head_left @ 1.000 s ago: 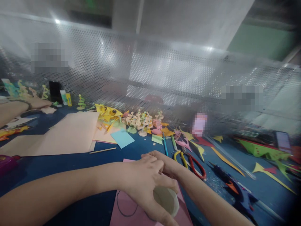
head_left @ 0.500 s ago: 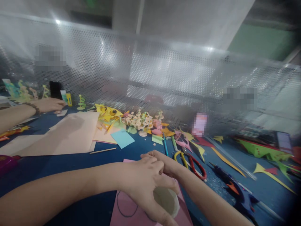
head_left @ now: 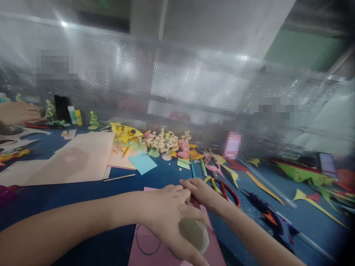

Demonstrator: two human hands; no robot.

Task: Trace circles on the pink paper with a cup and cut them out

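Pink paper [head_left: 146, 229] lies in front of me on the blue table, with a circle outlined in dark line on its left part. A round, pale thing with a whitish rim [head_left: 198, 236] rests on the paper. My left hand [head_left: 169, 214] spans it from above, thumb on the near side and fingers on the far side, pressing it down. My right hand [head_left: 198, 190] is closed at the far edge of the paper, just beyond the left fingers. What its curled fingertips hold, if anything, is hidden behind my left hand.
Scissors [head_left: 230, 192] and a blue glue gun [head_left: 273, 218] lie to the right. Pale paper sheets [head_left: 83, 155] and a wooden stick [head_left: 119, 177] lie left. Paper spirals [head_left: 163, 142] stand along the back. At far left is another person's hand [head_left: 19, 112].
My right hand has shifted slightly right along the round thing's far side. My left hand keeps its hold. The other person's hand has moved left.
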